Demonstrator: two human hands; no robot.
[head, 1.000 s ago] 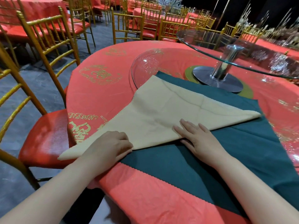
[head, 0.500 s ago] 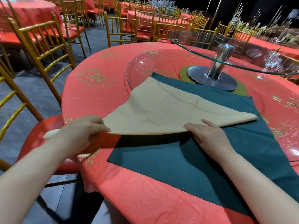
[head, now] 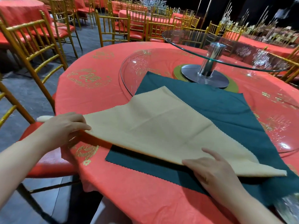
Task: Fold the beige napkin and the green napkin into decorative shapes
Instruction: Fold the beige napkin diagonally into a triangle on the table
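The beige napkin [head: 161, 131], folded to a triangle, lay across the green napkin [head: 218, 107] near the worktop's [head: 145, 199] near edge. The left hand [head: 64, 126] pinched its left corner in curled fingers. The right hand [head: 210, 170] laid its index straight on the fold, with the other fingers hidden. Recommended: tension the fold, align the edges, then crease.

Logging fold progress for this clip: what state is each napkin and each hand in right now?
beige napkin: folded to a triangle, left end raised off the table.
green napkin: spread flat, unfolded, under the beige napkin.
left hand: grips the beige napkin's left corner.
right hand: fingers straight, resting on the beige napkin's near edge.
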